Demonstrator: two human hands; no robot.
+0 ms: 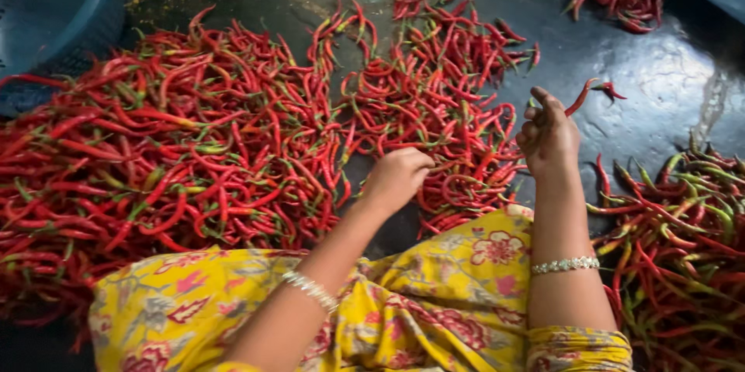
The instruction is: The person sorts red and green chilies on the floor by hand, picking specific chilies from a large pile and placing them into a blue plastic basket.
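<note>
While the left hand (397, 176) curls closed into the chilli pile (194, 147), the raised right hand (549, 135) pinches a red chilli (580, 97).

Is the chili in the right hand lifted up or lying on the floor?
Lifted. The right hand pinches one red chili at its fingertips, clear of the dark wet floor.

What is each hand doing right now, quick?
Left hand: curled down into the pile of red chillies; whether it grips one cannot be told.
Right hand: closed, holding one red chilli above the dark floor.
</note>
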